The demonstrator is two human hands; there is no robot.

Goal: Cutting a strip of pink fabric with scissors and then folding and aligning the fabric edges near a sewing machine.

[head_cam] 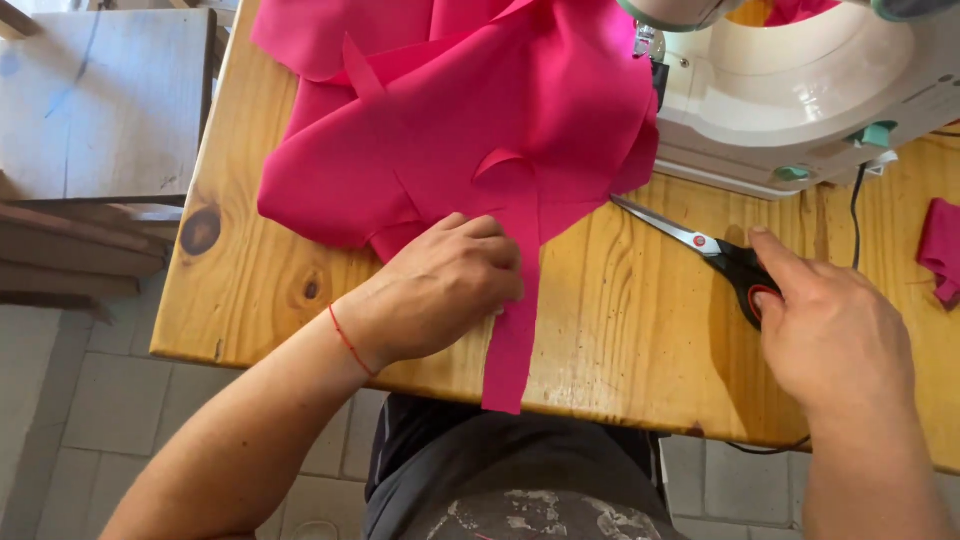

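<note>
Both hands work low on the wooden table (620,330): my left hand (445,290) lies curled, pinning the pink fabric strip (515,340) at its edge, while my right hand (830,330), fingers loose, touches the scissors (715,255) handles beside the sewing machine (790,100). Cutting seems next; I'd need a firm grip first.

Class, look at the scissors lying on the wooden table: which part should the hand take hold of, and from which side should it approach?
Take the scissors by the black handle loops, coming from the right, near side. The blades point up-left toward the pink fabric; the handles lie directly under the right hand, clear of cloth and the sewing machine.
</note>
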